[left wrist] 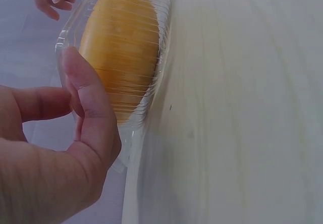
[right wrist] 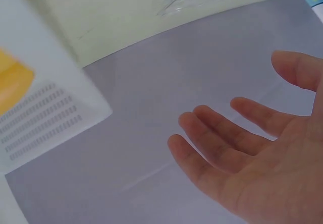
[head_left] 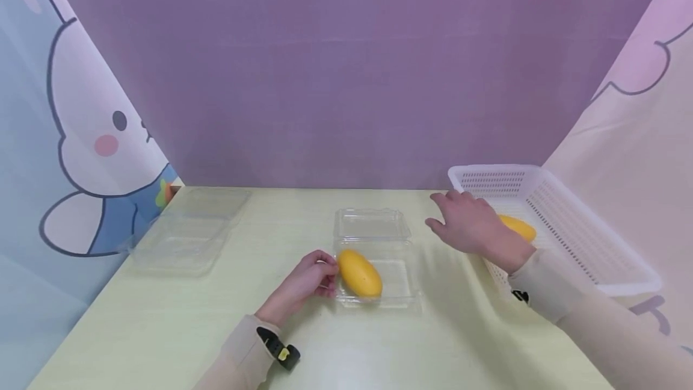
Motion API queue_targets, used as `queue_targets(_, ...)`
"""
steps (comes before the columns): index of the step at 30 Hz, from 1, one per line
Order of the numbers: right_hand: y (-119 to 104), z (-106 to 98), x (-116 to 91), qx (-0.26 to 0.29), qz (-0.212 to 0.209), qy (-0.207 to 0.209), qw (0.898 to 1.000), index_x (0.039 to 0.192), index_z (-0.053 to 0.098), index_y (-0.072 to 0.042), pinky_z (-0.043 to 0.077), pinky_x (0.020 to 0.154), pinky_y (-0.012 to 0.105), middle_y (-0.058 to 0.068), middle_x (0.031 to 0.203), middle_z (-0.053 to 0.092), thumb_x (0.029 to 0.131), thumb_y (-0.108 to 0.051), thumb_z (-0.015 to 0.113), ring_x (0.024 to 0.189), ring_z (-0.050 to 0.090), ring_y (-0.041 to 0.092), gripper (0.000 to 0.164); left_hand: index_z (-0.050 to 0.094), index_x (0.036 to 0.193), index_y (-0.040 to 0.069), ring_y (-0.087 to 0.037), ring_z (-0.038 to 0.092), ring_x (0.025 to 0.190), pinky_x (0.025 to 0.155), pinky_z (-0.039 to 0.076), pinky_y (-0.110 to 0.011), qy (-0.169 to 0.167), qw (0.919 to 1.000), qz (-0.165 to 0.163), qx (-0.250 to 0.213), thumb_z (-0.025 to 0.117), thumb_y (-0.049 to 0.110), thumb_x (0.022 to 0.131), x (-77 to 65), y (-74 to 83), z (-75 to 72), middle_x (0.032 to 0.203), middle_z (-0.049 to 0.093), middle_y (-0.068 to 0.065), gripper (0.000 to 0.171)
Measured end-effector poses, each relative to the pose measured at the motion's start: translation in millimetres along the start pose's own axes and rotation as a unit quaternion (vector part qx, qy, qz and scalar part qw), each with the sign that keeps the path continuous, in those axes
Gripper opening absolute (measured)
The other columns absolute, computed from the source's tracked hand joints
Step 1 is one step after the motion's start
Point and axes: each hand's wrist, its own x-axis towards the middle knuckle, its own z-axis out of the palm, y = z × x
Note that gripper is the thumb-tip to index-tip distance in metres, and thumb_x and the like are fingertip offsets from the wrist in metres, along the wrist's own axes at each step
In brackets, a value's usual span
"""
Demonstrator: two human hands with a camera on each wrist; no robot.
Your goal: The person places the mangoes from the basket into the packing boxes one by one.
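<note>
A clear plastic clamshell box (head_left: 397, 275) lies with its lid folded back at the middle of the table. Inside its left half rests a yellow mango (head_left: 360, 274). My left hand (head_left: 307, 284) pinches the box's left rim between thumb and fingers, which the left wrist view shows up close beside the mango (left wrist: 121, 47). Raised over the left edge of a white basket, my right hand (head_left: 468, 221) holds nothing; its fingers are spread and relaxed in the right wrist view. Partly behind that arm, another mango (head_left: 517, 227) lies in the basket.
The white perforated basket (head_left: 590, 230) stands at the table's right side. More clear plastic boxes (head_left: 186, 239) lie with lids open at the far left. A purple panel (head_left: 346, 77) rises along the table's back edge, with printed cloth (head_left: 86, 137) on the left.
</note>
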Motion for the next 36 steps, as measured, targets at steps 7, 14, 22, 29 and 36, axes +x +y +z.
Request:
queue_targets(7, 22.5, -4.6, 6.4, -0.004, 0.011, 0.002, 1.0, 0.141, 0.05, 0.004, 0.046, 0.088, 0.067, 0.03, 0.129, 0.057, 0.1, -0.034, 0.057, 0.117, 0.056, 0.051, 0.057, 0.05, 0.109, -0.001, -0.018, 0.058, 0.063, 0.06, 0.055, -0.028, 0.001, 1.0, -0.002, -0.001, 0.057, 0.006, 0.096, 0.8, 1.2, 0.0, 0.078, 0.057, -0.011, 0.016)
queue_targets(14, 50.9, -1.1, 12.6, 0.009, 0.033, -0.01, 0.999, 0.144, 0.045, 0.007, 0.044, 0.094, 0.069, 0.034, 0.136, 0.051, 0.1, -0.033, 0.055, 0.122, 0.051, 0.054, 0.06, 0.05, 0.11, 0.0, -0.018, 0.058, 0.064, 0.061, 0.055, -0.028, 0.0, 1.0, -0.004, 0.003, 0.057, 0.007, 0.097, 1.9, -0.6, 1.0, 0.08, 0.057, -0.011, 0.017)
queue_targets(22, 81.9, 1.3, 18.6, 0.023, 0.059, -0.036, 0.997, 0.146, 0.042, 0.007, 0.043, 0.097, 0.069, 0.037, 0.139, 0.048, 0.102, -0.035, 0.054, 0.123, 0.049, 0.055, 0.063, 0.05, 0.109, -0.001, -0.018, 0.058, 0.065, 0.061, 0.056, -0.028, 0.002, 1.0, -0.001, 0.003, 0.057, 0.006, 0.096, 2.9, -2.0, 1.7, 0.082, 0.058, -0.012, 0.016)
queue_targets(29, 104.4, 3.4, 25.9, 0.033, 0.079, -0.06, 0.995, 0.147, 0.04, 0.009, 0.036, 0.105, 0.07, 0.04, 0.142, 0.044, 0.103, -0.035, 0.051, 0.13, 0.041, 0.057, 0.064, 0.05, 0.11, -0.001, -0.018, 0.058, 0.065, 0.061, 0.056, -0.027, 0.002, 1.0, 0.003, 0.003, 0.057, 0.006, 0.097, 2.9, 0.9, 2.7, 0.082, 0.058, -0.012, 0.016)
queue_targets(36, 125.2, 6.9, 29.3, 0.05, 0.096, -0.081, 0.991, 0.148, 0.037, 0.01, 0.032, 0.106, 0.072, 0.04, 0.144, 0.04, 0.102, -0.035, 0.049, 0.133, 0.036, 0.059, 0.065, 0.05, 0.11, -0.001, -0.018, 0.058, 0.065, 0.061, 0.056, -0.027, 0.004, 1.0, 0.002, 0.004, 0.057, 0.006, 0.096, 4.2, 3.2, 3.8, 0.081, 0.058, -0.011, 0.017)
